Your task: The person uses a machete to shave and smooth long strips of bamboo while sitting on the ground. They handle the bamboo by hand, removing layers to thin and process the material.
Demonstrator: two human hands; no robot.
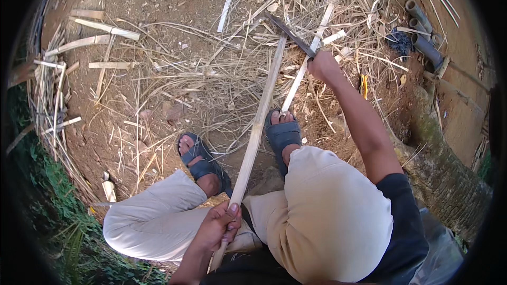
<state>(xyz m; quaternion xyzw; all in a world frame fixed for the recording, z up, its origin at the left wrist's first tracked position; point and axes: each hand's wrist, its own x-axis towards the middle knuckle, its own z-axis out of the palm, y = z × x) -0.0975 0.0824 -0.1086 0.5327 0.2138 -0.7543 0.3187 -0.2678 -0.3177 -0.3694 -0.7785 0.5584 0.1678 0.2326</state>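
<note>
two hands are accounted for from my remote post, both occupied and set well apart. the left hand point(221, 225) is wrapped around the strip point(258, 121) close to its near end, thumb on the upper face; a short length runs on below the grip. i take the strip as my reference: it slopes away from that grip, passes between the left sandal point(203, 166) and the right sandal point(283, 136), and ends beneath the knife point(296, 38). the right hand point(323, 68) is clamped on the knife's handle, just right of the strip's far end. the blade points leftward across that end; i cannot tell whether the two touch.

noted around the strip: the trousers point(338, 221) lie on both sides of its lower length. a paler slat point(297, 82) lies to its right, near end by the right toes. shavings point(311, 0) are thick about its far end. well to its left i record loose pieces point(105, 29) and, lower, plants point(63, 206). well to its right are tubes point(422, 37), a dark bundle point(400, 42) of material i cannot identify, a small yellow item point(364, 86) and a trunk point(446, 163).
</note>
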